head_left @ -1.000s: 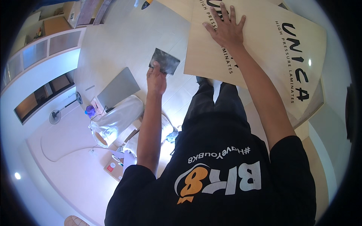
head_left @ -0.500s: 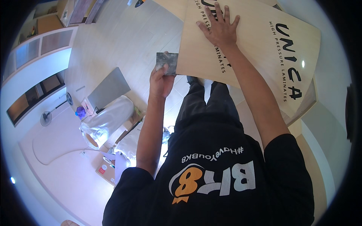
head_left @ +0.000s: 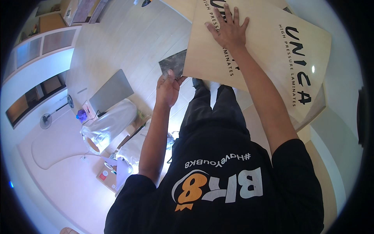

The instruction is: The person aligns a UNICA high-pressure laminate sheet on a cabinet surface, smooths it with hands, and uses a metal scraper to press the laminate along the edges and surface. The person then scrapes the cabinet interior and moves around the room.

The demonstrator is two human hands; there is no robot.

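My right hand (head_left: 231, 34) lies flat with fingers spread on a pale tan laminate sheet (head_left: 261, 50) that bears rows of dark printing. At the sheet's left edge, my left hand (head_left: 168, 89) grips a thin, dark grey rectangular piece (head_left: 173, 63) with a mottled face. The thumb rests on the face, and the other fingers are partly hidden behind it. This piece is tilted, its right side meeting the sheet's edge in the picture; whether they touch I cannot tell.
A grey panel (head_left: 113, 90) lies on the tiled floor (head_left: 132, 43) to the left. Nearby are a clear-plastic-wrapped roll (head_left: 113, 124), a purple item (head_left: 81, 115), a fan (head_left: 46, 121) and a cardboard box (head_left: 106, 176). A white wall (head_left: 344, 74) stands at the right.
The dark grey piece has turned anticlockwise in my left hand, its right side swinging up along the sheet's edge. My right hand stays flat on the sheet.
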